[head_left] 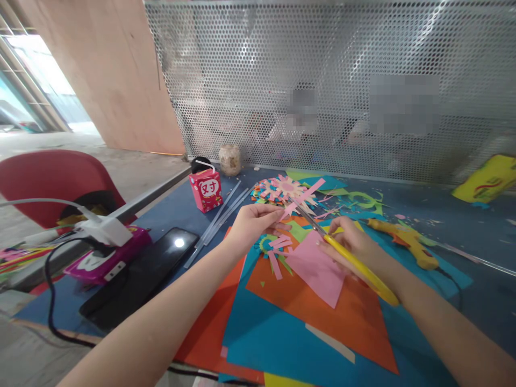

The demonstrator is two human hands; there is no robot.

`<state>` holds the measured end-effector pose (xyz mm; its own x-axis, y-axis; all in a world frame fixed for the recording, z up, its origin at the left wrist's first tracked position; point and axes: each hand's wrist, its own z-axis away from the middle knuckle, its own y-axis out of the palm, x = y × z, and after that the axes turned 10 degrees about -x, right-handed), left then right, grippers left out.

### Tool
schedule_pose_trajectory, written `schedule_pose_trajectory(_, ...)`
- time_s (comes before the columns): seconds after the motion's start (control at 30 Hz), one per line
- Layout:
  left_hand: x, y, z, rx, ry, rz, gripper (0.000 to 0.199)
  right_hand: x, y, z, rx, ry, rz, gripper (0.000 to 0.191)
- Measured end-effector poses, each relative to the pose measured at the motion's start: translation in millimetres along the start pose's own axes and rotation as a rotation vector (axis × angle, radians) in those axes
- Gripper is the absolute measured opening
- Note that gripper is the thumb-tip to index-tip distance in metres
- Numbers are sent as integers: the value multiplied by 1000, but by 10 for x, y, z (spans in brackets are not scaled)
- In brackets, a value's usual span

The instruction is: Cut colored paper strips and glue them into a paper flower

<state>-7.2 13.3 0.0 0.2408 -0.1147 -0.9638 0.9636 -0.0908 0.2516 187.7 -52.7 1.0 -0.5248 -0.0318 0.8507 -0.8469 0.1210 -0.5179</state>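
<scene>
Between the fingers of my left hand (pixel 262 219) is a narrow pink paper strip (pixel 308 194), slanting up to the right. My right hand (pixel 349 244) is closed on yellow-handled scissors (pixel 358 269), whose blades point up-left and meet the strip near my left fingertips. Below the hands, a pink sheet (pixel 316 269) lies on an orange sheet (pixel 322 312), with blue sheets (pixel 262 333) beneath. Short pink strips (pixel 276 263) lie beside a small teal paper ring (pixel 265 244). Behind my left hand sit layered paper flowers (pixel 288 185).
A yellow glue gun (pixel 407 242) with a cord lies at the right. At the left are a black phone (pixel 141 274), a purple power strip (pixel 100 263), clear sticks (pixel 221 217) and a red drink box (pixel 206 191). A perforated metal panel (pixel 250 70) stands behind the table.
</scene>
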Motion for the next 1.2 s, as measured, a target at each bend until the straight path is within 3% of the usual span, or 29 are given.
schedule_pose_trajectory(0.4, 20, -20, -2, 48, 77, -17, 27, 11, 19, 9, -15, 1, 69, 38)
schedule_pose_trajectory(0.93, 20, -16, -10, 45, 50, -78, 14, 55, 2, 34, -4, 11, 89, 37)
schedule_pose_trajectory(1.07, 25, -29, -17, 33, 127, -217, 9, 17, 4, 10, -14, -2, 119, 35)
schedule_pose_trajectory(1.2, 33, -67, -52, 16, 229, -362, 6, -36, -12, -57, -108, -32, 233, 37)
